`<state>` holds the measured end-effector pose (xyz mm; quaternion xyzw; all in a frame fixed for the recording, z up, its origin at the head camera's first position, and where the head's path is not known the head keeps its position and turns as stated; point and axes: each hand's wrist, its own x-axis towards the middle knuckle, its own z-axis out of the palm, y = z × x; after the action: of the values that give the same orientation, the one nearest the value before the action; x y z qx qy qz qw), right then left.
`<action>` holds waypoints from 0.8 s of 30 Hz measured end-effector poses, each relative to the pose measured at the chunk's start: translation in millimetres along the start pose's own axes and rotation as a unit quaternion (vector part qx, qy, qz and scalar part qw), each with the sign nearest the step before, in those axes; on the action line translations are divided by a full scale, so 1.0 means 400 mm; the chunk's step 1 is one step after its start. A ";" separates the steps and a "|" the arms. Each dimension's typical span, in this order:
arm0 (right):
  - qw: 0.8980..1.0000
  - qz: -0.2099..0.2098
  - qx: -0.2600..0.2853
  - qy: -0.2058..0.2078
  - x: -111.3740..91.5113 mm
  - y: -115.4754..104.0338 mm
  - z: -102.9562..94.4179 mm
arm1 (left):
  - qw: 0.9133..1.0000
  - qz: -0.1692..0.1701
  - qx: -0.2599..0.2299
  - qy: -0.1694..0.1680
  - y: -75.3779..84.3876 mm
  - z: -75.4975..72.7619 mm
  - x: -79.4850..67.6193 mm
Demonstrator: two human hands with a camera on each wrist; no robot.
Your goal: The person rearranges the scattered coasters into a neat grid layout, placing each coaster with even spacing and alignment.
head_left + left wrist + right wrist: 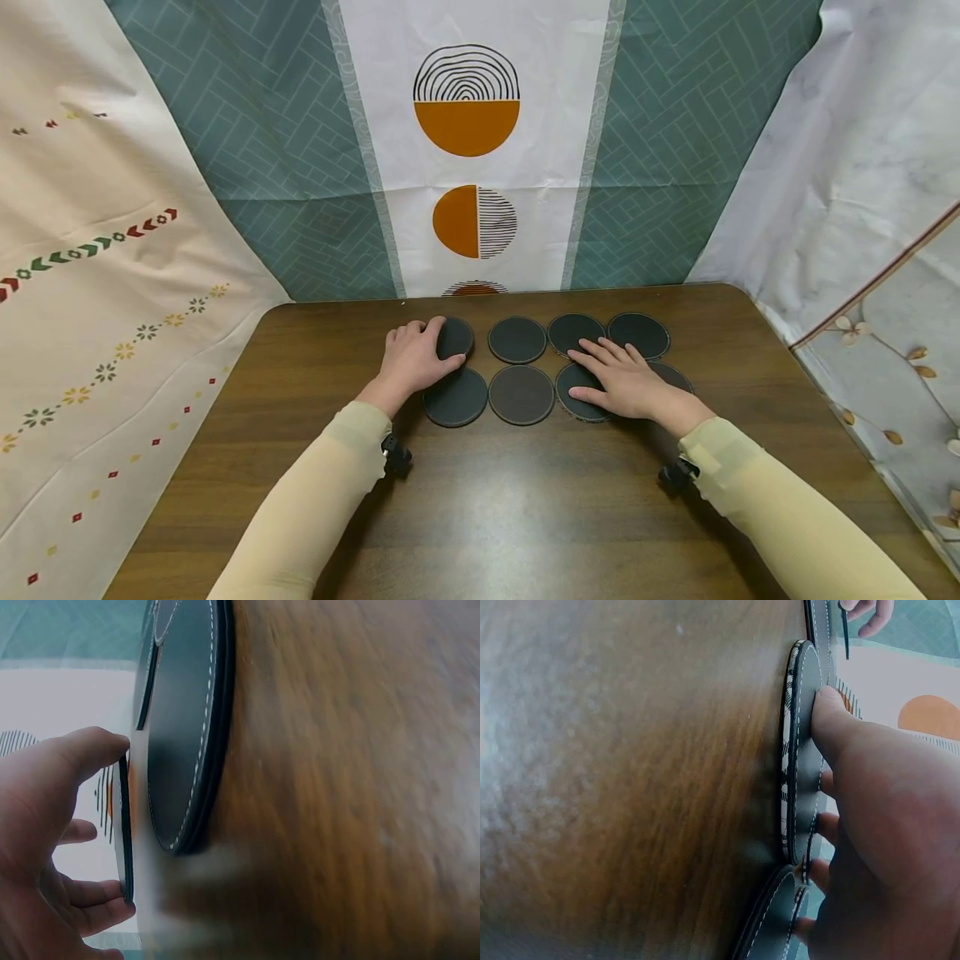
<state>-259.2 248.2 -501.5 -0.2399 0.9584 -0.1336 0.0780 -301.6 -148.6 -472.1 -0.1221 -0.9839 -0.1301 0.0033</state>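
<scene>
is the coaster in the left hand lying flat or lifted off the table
Lifted. In the left wrist view the left hand pinches the coaster by its edges, clear of the table, apart from the flat one beside it.

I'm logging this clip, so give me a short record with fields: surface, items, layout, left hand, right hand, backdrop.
surface: dark wooden table
items: round dark coasters with light stitched edges, eight in view
layout: two rows of four, side by side
left hand: left hand grips the far-left coaster, lifted off the table between thumb and fingers in the left wrist view
right hand: right hand lies flat, fingers straight, on the near-row coaster
backdrop: patterned cloth with orange half-circles
</scene>
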 end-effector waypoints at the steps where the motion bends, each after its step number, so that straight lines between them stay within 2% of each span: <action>1: 1.000 -0.001 -0.001 0.000 -0.001 -0.002 -0.002 | 1.000 0.000 0.000 -0.001 0.003 0.001 0.003; 11: 1.000 -0.003 -0.006 0.002 -0.012 -0.022 -0.017 | 1.000 -0.002 -0.002 -0.006 0.024 0.008 0.021; 24: 1.000 -0.001 0.001 0.004 -0.005 -0.009 -0.006 | 1.000 -0.006 -0.004 -0.020 0.042 0.023 0.036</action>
<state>-256.5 246.4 -498.1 -0.2407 0.9582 -0.1358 0.0740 -311.4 -127.0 -476.1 -0.1184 -0.9841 -0.1311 -0.0180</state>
